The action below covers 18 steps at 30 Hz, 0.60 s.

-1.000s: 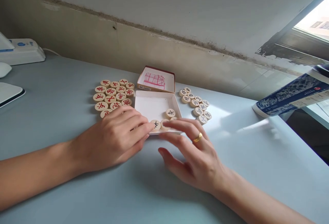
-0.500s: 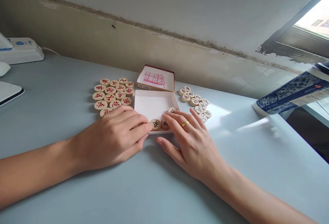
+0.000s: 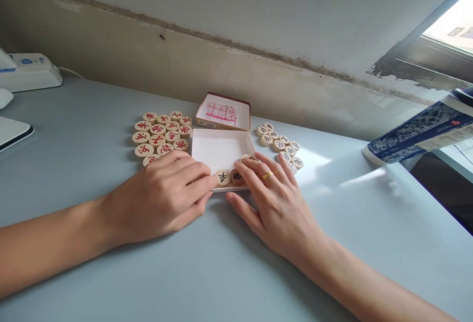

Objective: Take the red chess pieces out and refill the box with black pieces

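Observation:
A shallow white box point(image 3: 218, 143) lies in front of an upturned lid point(image 3: 225, 111) with a red drawing inside. Along the box's near side sit a round black-marked piece point(image 3: 222, 177) and a second one point(image 3: 236, 177), with another partly under my right fingers. My left hand point(image 3: 170, 194) is curled at the box's near left corner, fingertips beside the first piece; whether it grips anything is hidden. My right hand point(image 3: 275, 196), wearing a gold ring, has its fingers spread over the box's near right corner, touching pieces there.
Several red-marked pieces point(image 3: 157, 140) stand in a cluster left of the box. Several black-marked pieces point(image 3: 278, 146) lie to its right. A blue patterned cylinder point(image 3: 417, 127) is at the right edge, a white device point(image 3: 33, 75) at the far left. A wall runs behind.
The fingers of my right hand have shifted slightly, and the black-marked pieces in the box have turned a little. My left hand has stayed nearly still.

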Available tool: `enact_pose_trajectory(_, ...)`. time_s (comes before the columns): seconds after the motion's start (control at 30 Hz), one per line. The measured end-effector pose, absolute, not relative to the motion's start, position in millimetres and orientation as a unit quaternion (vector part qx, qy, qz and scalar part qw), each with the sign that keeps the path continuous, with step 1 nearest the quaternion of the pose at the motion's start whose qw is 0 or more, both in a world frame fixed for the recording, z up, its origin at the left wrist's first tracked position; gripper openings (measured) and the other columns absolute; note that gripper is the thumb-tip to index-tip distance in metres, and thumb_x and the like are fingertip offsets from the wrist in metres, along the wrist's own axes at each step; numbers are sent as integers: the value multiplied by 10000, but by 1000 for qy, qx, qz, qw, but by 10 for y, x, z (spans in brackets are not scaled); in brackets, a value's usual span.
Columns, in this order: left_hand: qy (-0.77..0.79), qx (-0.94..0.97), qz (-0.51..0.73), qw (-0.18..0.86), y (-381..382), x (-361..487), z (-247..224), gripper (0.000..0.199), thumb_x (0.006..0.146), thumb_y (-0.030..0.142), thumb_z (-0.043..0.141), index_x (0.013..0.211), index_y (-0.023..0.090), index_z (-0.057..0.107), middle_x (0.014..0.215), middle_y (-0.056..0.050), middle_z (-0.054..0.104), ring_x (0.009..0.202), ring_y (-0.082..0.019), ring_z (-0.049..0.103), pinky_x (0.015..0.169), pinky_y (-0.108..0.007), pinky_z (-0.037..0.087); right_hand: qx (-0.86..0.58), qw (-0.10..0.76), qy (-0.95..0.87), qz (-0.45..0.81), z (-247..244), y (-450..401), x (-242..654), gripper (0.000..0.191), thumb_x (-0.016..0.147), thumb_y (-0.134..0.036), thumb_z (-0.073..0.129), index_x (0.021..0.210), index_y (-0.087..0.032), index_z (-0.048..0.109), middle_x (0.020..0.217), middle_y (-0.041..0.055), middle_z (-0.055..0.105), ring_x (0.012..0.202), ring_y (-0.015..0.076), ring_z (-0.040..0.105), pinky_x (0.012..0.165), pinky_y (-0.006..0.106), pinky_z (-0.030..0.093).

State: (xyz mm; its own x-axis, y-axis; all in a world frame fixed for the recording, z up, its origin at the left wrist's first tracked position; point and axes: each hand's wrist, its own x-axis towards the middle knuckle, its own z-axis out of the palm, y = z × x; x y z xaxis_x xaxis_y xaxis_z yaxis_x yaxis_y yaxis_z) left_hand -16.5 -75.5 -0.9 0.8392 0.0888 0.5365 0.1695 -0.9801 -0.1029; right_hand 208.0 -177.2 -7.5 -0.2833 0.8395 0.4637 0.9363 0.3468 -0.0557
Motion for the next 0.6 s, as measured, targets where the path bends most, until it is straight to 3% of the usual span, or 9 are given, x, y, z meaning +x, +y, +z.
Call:
enact_pose_trajectory(0.37, -88, -955, -270, 90, -751, -193, -37, 137, 1016, 90, 537, 1029, 126, 668, 969, -73, 714, 845, -248, 640, 816, -416, 502, -563, 190, -791, -147, -66, -1775, 2076, 399, 1106, -401, 464, 1289, -100, 651, 1362, 203, 697, 1336, 387, 613, 1123, 664, 496)
enact_pose_trajectory(0.47, -97, -951, -279, 96, -752, -185, -41, 126, 1007, 86, 547, 1025, 127, 664, 967, -77, 709, 864, -258, 637, 811, -412, 511, -563, 161, -773, -245, -53, -1814, 2051, 392, 1071, -273, 510, 1382, -58, 616, 1463, 244, 641, 1385, 419, 588, 1140, 658, 485)
enact_pose_trajectory(0.6, -99, -947, -287, 106, -755, -169, -37, 114, 1004, 85, 556, 1012, 125, 662, 964, -82, 709, 876, -258, 641, 814, -405, 520, -598, 102, -731, -312, -35, -1886, 2020, 519, 1005, -177, 513, 1468, 58, 533, 1500, 315, 588, 1391, 449, 589, 1135, 631, 499)
